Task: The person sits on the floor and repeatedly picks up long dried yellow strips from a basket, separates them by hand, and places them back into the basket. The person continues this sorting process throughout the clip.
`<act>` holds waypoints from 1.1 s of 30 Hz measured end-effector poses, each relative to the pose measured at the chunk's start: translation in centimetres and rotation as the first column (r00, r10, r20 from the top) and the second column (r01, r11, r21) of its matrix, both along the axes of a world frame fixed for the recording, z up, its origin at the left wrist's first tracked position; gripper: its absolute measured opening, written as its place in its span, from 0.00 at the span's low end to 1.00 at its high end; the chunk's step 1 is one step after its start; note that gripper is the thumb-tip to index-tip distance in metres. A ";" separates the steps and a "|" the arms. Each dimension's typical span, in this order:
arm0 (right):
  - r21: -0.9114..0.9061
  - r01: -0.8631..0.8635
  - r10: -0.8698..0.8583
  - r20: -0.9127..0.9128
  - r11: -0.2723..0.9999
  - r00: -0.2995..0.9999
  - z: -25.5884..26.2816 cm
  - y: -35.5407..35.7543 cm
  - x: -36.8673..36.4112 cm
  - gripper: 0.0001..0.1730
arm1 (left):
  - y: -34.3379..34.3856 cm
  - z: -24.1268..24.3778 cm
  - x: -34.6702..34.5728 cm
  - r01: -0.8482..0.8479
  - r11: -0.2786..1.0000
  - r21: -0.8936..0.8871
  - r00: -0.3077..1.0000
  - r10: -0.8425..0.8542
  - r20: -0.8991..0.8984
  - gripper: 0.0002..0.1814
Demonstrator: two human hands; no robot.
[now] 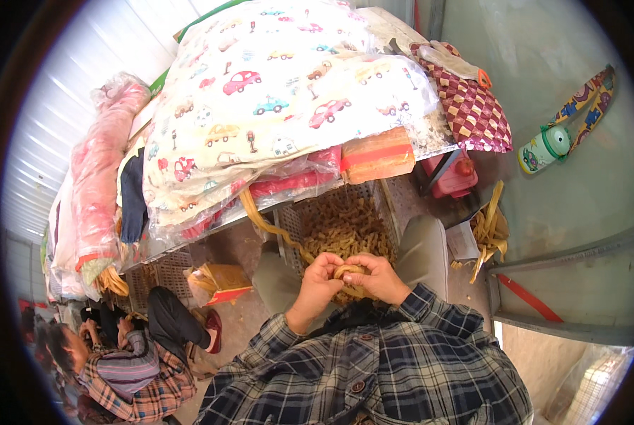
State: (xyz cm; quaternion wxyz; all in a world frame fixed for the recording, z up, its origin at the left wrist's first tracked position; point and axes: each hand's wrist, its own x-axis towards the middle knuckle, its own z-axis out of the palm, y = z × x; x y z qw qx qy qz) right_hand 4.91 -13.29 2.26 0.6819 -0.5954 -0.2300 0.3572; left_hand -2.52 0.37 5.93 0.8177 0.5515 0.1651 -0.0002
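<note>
A long, pliable yellow-brown strip [268,227], which looks like tofu skin, runs from the table edge down to my hands. Its near end is curled into a small loop between my fingertips. My left hand [319,281] pinches the loop from the left, and my right hand [376,276] grips it from the right with thumb and fingers. Both hands are over a plastic crate [289,223] between my knees. Many short, twisted or knotted pieces [349,223] of the same colour fill the crate. My fingers partly cover the loop.
A table with a car-print cloth [290,101] under clear plastic stands ahead. Loose strips [489,228] fill a box at my right, near a pink container [450,172] and a children's bottle [544,149]. At left, another person [131,366] sits near a carton [218,283].
</note>
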 end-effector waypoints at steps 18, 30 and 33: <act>-0.095 0.026 -0.055 -0.316 0.995 0.947 -0.8 -0.5 0.5 0.14 | 1.5 -2.2 -1.8 0.011 1.000 0.002 1.000 -0.011 -0.027 0.12; -0.235 -0.131 0.200 0.301 0.963 0.932 -2.3 1.3 -1.0 0.08 | 0.8 -2.2 -1.4 0.112 -0.188 0.976 0.930 -0.325 -0.170 0.14; -0.166 -0.011 0.103 0.555 0.986 0.825 -2.3 1.5 -0.8 0.10 | 1.3 -2.7 -1.4 0.349 0.176 0.921 0.909 -0.304 -0.286 0.12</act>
